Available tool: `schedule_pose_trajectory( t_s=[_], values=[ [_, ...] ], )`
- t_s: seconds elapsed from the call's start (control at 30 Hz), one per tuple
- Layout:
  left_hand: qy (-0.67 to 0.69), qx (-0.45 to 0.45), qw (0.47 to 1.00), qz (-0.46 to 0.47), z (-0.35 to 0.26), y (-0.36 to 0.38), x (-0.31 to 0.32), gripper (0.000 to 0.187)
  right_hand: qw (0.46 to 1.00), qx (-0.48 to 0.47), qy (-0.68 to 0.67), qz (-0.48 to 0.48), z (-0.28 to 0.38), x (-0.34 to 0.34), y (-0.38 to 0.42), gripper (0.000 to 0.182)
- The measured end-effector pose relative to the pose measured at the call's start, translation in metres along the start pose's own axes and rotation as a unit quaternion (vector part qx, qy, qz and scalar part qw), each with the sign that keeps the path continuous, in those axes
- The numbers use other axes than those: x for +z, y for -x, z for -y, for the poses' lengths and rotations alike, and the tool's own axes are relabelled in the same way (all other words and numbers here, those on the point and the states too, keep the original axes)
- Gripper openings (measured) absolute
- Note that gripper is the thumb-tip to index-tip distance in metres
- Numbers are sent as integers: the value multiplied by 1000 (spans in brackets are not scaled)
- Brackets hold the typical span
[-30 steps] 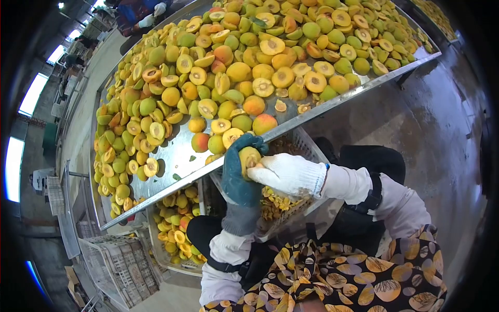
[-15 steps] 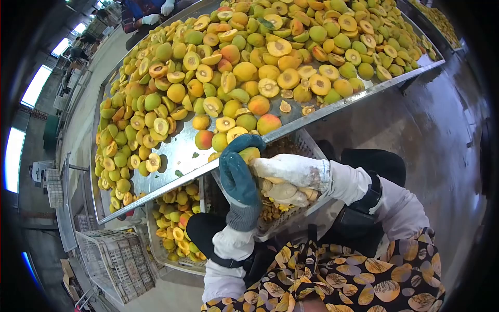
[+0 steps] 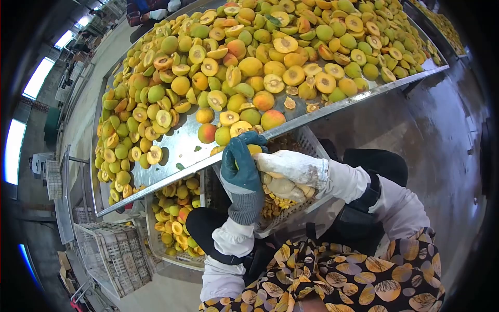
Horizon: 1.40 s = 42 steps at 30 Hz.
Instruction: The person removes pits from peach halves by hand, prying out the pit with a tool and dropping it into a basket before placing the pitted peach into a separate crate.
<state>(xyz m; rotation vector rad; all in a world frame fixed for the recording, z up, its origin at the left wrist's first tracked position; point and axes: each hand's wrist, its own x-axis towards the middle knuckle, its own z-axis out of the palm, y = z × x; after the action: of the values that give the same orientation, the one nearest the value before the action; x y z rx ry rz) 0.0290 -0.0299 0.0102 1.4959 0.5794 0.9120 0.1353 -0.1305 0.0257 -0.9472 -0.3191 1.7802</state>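
Observation:
My left hand [image 3: 240, 165], in a dark teal glove with a grey knit cuff, is closed around a yellow peach [image 3: 254, 149] at the tray's near edge. Most of that fruit is hidden by the fingers. My right hand [image 3: 292, 174], in a stained white glove, is pressed up against the same peach, its fingers curled. What those fingers hold, if anything, is hidden. Just beyond both hands, halved and whole peaches [image 3: 273, 119] lie on the metal tray [image 3: 179, 151].
Under the hands is a crate [image 3: 314, 143] with pits and scraps [image 3: 278, 205]. Left of it, another crate [image 3: 179, 258] holds peaches. A white plastic crate [image 3: 117, 255] stands at the lower left. Across the tray are another person's gloved hands [image 3: 158, 14].
My left fingers have curled in tighter over the peach, so less of it shows. My right hand stays beside it. The whole view has shifted slightly.

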Motion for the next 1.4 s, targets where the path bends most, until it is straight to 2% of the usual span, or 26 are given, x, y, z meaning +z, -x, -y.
schedule_pose_trajectory(
  t_s=[0.03,0.13,0.23,0.33,0.37,0.47,0.5,0.53,0.57,0.67,0.7,0.8,0.93,1.0,1.07,1.1,1.13,1.2,1.23,1.37,1.4],
  values=[
    [-57,48,997,0,2,-2,0,50,1000,-2,1,1,0,-1,-1,49],
    [-99,75,992,-3,-4,-8,2,48,992,-54,118,4,5,-2,-3,51],
    [100,-124,986,47,-15,-10,-2,44,988,-23,150,31,9,-12,-3,56],
    [-4,-121,981,151,-22,-19,-19,48,963,-15,268,1,16,-5,2,61],
    [6,-161,976,146,-18,-22,-18,53,965,-26,261,7,10,-8,-3,63],
    [15,-190,960,203,-15,-29,-25,46,965,-27,258,-27,5,-6,-4,62],
    [-72,-66,971,219,-17,-30,-27,43,981,-15,190,-24,4,-4,-3,61],
    [-158,61,958,230,-21,-32,-28,41,992,-4,122,-21,5,-2,-3,60],
    [-241,190,922,236,-24,-35,-27,39,998,4,55,-18,7,0,-2,59],
    [-104,161,978,85,-4,-11,-11,32,989,31,-107,101,-2,-2,-6,55],
    [-20,110,991,72,-2,-8,-9,34,969,43,-186,158,-3,0,-5,53],
    [-42,71,991,109,-12,-10,-9,36,1000,13,-21,8,7,8,7,54],
    [-8,-71,963,260,-7,-31,-28,39,999,0,36,-30,-4,-3,-5,57],
    [-98,33,968,230,-7,-30,-30,39,1000,-17,-23,9,-2,0,-4,54],
    [-229,213,942,122,-15,-25,-17,39,995,-39,-80,45,4,1,-1,51],
    [-110,156,977,94,3,-13,-13,40,986,49,-135,87,8,-4,-4,50],
    [-84,135,986,58,0,-4,-7,40,998,35,-53,-11,5,3,-8,54],
    [1,67,996,52,2,-4,-6,33,998,-5,39,-46,1,11,-1,59],
    [-3,43,998,55,1,-5,-7,36,992,-33,117,-30,-3,0,-6,63],
    [27,-59,997,50,-3,-9,-4,41,971,-15,222,-86,10,10,1,56],
    [46,-83,994,50,-3,-10,-2,40,985,-8,162,-66,8,8,1,57]
  ],
)
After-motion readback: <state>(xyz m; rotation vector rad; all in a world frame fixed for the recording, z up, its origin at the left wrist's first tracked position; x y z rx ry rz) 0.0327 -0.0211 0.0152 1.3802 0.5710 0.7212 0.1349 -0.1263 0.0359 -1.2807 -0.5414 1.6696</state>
